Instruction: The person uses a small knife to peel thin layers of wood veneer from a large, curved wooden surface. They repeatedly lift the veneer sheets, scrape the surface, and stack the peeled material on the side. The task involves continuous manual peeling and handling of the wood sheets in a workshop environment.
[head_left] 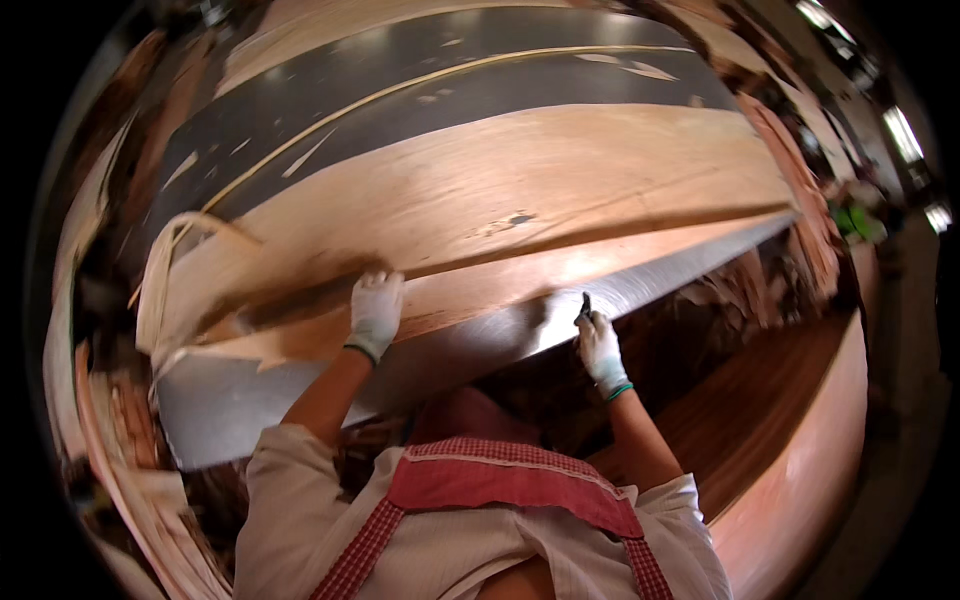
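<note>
A wide sheet of pale wood veneer (pixel 600 150) lies across the metal-topped table (pixel 240 410). Along its near side runs a narrow veneer strip (pixel 500 287), with a shadowed gap between the two. My left hand (pixel 377 310), in a white glove, has its fingers bent over the strip's far edge, left of the middle. At the table's near edge, my gloved right hand (pixel 602 358) is closed around a small dark tool (pixel 584 308). The tool points up and away from me; its exact kind is too small to tell.
Beyond the veneer is a dark surface (pixel 400 110) with a long thin wood strip (pixel 420 80) and scraps. A curled veneer offcut (pixel 155 285) hangs at the left end. Torn veneer (pixel 790 190) piles up at the right, and a large brown panel (pixel 770 430) stands at the lower right.
</note>
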